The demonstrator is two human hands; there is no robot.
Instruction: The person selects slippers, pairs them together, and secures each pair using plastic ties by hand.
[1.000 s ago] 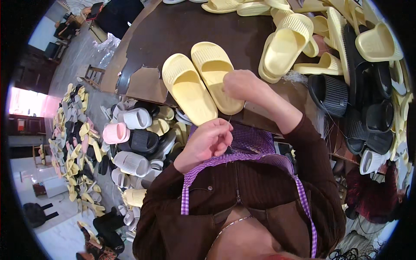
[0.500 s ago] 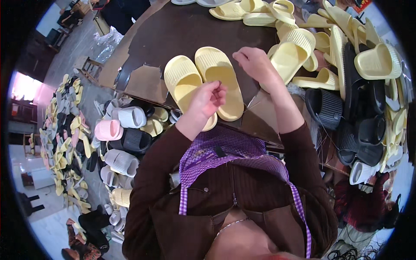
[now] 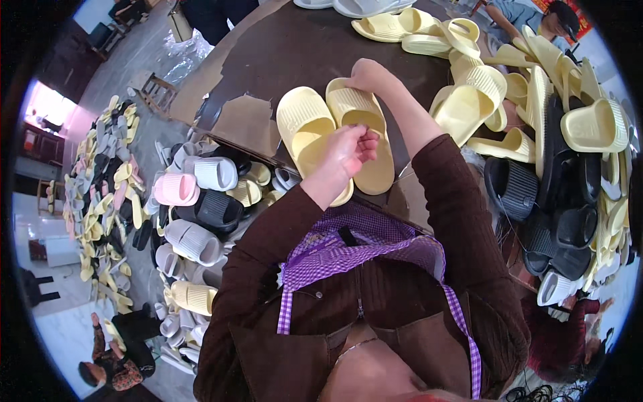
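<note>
Well, two yellow slippers lay side by side near the close edge of a brown table (image 3: pixel 268 67), with their toes pointing away from the person. The left hand (image 3: pixel 348 153) was over the middle of the pair, between the left slipper (image 3: pixel 301 110) and the right slipper (image 3: pixel 375 175). Its fingers were half curled, and I could not tell if it had hold of something tiny. The right hand (image 3: pixel 368 75) was bent down at the toe of the right slipper. Its fingers were mostly hidden, so I could not tell how open it was or if it gripped the toe.

A piece of torn brown cardboard (image 3: pixel 248 124) was just left of the pair. More yellow slippers (image 3: pixel 469 100) sat in a messy bunch on the right, near a black slipper (image 3: pixel 510 187). A pink slipper (image 3: pixel 175 189) was down on the left.
</note>
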